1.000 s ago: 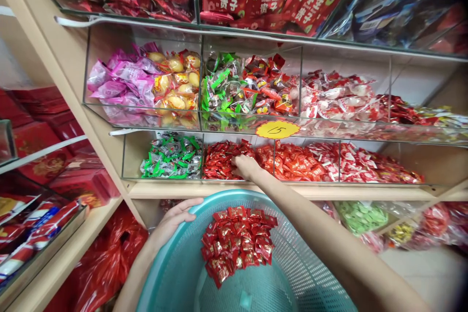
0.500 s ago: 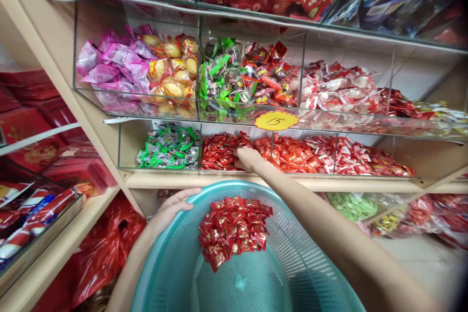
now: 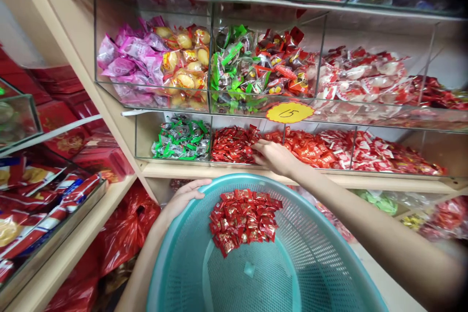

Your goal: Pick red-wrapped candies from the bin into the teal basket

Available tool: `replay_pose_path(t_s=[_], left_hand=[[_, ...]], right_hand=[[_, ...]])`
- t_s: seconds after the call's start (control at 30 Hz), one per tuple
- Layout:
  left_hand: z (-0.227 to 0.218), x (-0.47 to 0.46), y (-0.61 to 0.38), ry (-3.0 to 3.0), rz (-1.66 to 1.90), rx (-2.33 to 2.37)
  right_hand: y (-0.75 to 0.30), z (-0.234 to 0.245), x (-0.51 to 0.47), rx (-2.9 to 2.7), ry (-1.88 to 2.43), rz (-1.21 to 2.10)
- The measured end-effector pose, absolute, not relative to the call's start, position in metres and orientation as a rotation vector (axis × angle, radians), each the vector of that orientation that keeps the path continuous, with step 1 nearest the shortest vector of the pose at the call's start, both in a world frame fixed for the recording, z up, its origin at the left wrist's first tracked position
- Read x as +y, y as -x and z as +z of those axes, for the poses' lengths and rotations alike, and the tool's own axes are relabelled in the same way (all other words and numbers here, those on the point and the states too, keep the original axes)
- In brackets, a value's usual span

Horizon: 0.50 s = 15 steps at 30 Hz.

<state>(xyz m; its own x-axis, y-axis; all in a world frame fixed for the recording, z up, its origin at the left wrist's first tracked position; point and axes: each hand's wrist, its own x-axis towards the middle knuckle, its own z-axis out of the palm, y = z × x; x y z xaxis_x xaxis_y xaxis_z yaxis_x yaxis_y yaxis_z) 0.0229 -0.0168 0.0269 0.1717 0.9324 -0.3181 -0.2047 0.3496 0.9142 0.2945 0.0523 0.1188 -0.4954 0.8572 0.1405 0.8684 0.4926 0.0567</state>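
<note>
My left hand (image 3: 185, 197) grips the left rim of a teal plastic basket (image 3: 365, 278), fingers over the edge and thumb hidden. Inside, small red-and-gold wrapped candies (image 3: 243, 219) lie bunched against the far side. My right hand (image 3: 274, 156) is beyond the basket, at the front edge of a clear bin of red wrapped candies (image 3: 232, 145). Its fingers are curled and point left toward those candies; what they hold, if anything, is hidden.
Left of the red candies is a bin of green-and-silver candies (image 3: 183, 139); orange-red candies (image 3: 310, 148) are to the right. An overhanging upper bin row carries a yellow price tag (image 3: 290, 112). A wooden shelf post (image 3: 78, 53) and a red plastic bag (image 3: 127, 229) flank the left.
My right hand has drawn back from the red candies toward me and looks larger. The view has shifted, so shelves and basket appear farther right. My left hand keeps its hold.
</note>
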Motion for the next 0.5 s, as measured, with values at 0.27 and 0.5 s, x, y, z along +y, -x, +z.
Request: replay_pose_path(t_s=[0.27, 0.5], left_hand=[[0.03, -0.019, -0.022, -0.95, 0.957, 1.093], [0.03, -0.02, -0.021, -0.96, 0.956, 1.104]], right_hand=[[-0.278, 0.089, -0.026, -2.769, 0.955, 0.209], [-0.284, 0.046, -0.062, -2.839, 0.905, 0.438]])
